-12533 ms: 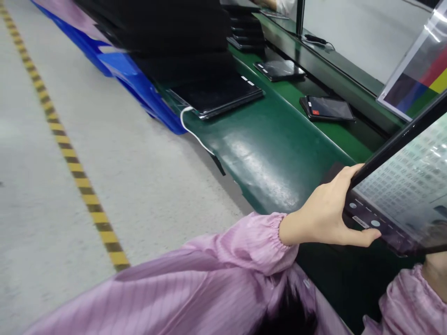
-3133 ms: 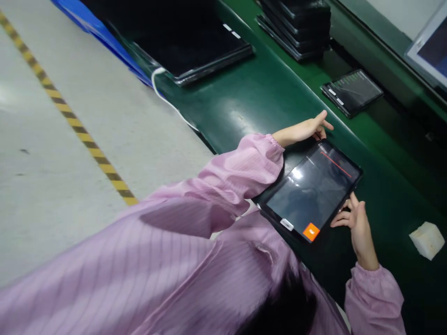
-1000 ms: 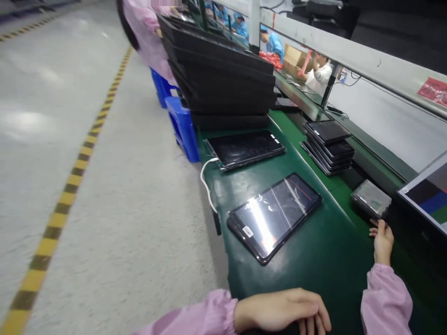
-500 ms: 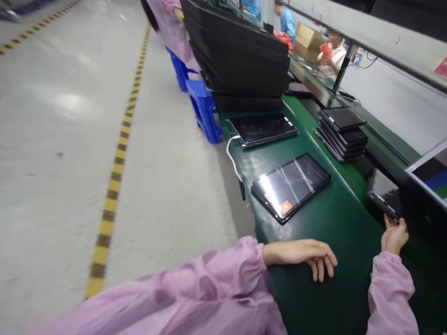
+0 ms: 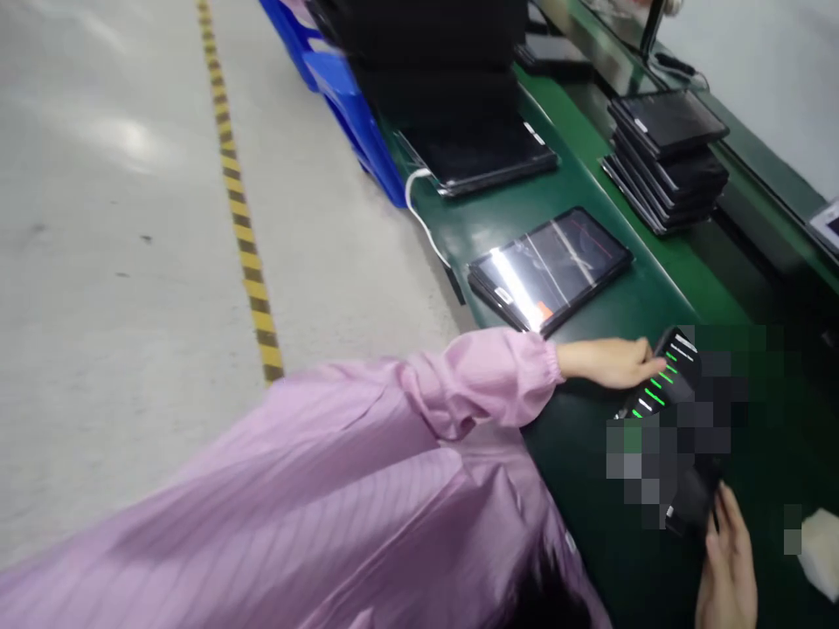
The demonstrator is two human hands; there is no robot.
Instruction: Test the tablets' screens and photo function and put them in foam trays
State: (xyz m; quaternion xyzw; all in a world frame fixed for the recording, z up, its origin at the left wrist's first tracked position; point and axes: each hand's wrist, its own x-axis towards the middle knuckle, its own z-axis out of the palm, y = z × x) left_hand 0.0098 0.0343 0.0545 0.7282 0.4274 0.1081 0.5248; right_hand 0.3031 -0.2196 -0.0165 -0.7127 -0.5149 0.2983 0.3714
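A black tablet [image 5: 669, 376] with green and white lines on its screen is held over the green bench; much of it is blurred out by blocks. My left hand [image 5: 609, 362] grips its upper left edge, fingertips against the screen side. On its lower right edge my right hand [image 5: 727, 559] has its fingers, with the thumb on the near side. Just beyond my left forearm lies a small pile of tablets [image 5: 557, 262], the top one with an orange sticker. Another tablet [image 5: 485, 157] rests farther back, a white cable beside it.
A stack of several tablets [image 5: 675, 166] stands at the back right. Dark padded sheets [image 5: 439, 61] rise at the far end, next to blue stools [image 5: 354, 114]. A white object [image 5: 822, 555] sits at the right edge. Yellow-black floor tape [image 5: 239, 218] runs along the left.
My right hand has brought the tablet from the right side nearer to me. My left hand, open before, has moved forward and right onto it. The view has tilted down.
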